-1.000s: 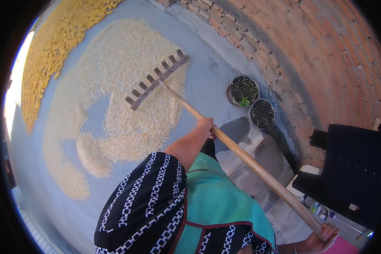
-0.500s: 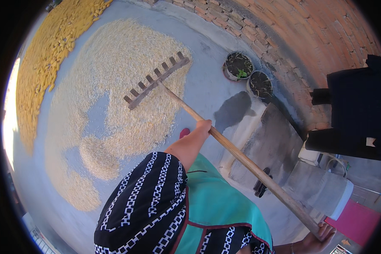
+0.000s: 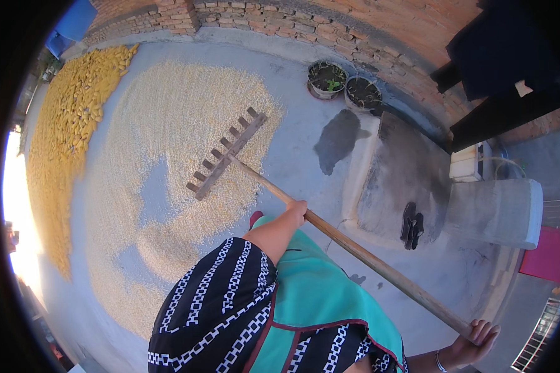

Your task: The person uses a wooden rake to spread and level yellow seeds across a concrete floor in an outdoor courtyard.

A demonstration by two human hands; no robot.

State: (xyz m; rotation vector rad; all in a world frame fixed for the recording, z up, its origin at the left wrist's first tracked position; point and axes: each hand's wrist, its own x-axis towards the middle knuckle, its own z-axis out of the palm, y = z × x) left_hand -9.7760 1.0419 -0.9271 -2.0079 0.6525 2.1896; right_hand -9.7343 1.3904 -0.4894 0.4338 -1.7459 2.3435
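A: Which way does the wooden rake (image 3: 354,247) point?
B: Its long axis runs slantwise, with the head (image 3: 242,142) out ahead and to the person's left, and the butt beside the body on the right. The head sits crosswise to the shaft, its row of blocky teeth facing away from the person.

A: And where is that head?
B: Over the pale grain (image 3: 186,112) spread on the grey floor (image 3: 292,165), just inside the grain's right edge. I can't tell how deep the teeth sit.

A: What can't you make out?
B: The left hand (image 3: 297,210) hides a short stretch of shaft, and its fingers are mostly out of sight. The right hand (image 3: 476,345) covers the butt. At the floor's left edge, glare washes out part of the yellow cobs (image 3: 74,118); the dark cloth (image 3: 510,56) fades into the black rim.

A: How do the hands stand to the rake?
B: Both are closed round the shaft, well apart: the left partway along, nearer the head, the right at the butt.
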